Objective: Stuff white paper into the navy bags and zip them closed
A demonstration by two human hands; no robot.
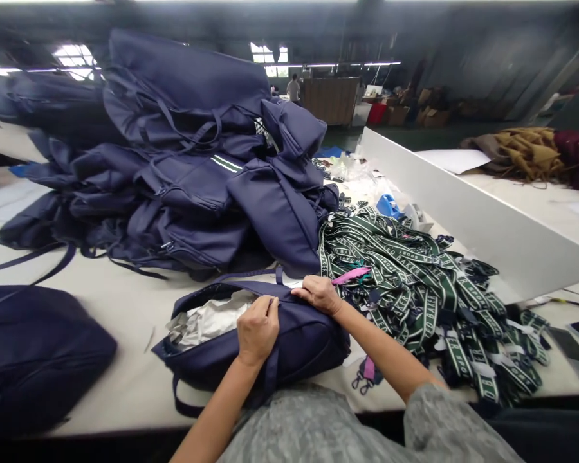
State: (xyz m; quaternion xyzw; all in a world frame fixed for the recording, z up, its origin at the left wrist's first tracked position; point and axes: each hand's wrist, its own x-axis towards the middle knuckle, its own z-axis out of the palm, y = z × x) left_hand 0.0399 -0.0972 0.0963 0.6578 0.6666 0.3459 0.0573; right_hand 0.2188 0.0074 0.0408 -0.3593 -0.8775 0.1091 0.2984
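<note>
The navy holdall (309,347) lies on the cream table (135,366) directly in front of the wearer, its mouth facing up and unfastened at the left end. The left hand (258,329) is curled with thumb and fingers pinched on the near edge of the mouth, about mid-length. The right hand (319,294) is pinched on the top edge farther right and slightly beyond. Holding two points in this way probably tensions the edge and steadies the soft body. The holdall thus lies beneath and between both grips, extending past them at either end. Crumpled pale paper (215,321) fills the exposed left end, presumably to maintain shape.

A second navy bag (38,360) stands left of the holdall, well apart. Just right of the holdall lie metal clips (364,386) with a pink tab, and beyond them a heap of green lettered straps (405,257), apparently within easy reach. Two phones (572,354) lie far right of the holdall. Behind it rises a pile of navy bags (197,180). Farther off, to its right, are a blue tape dispenser (388,206) and a white partition (463,199).
</note>
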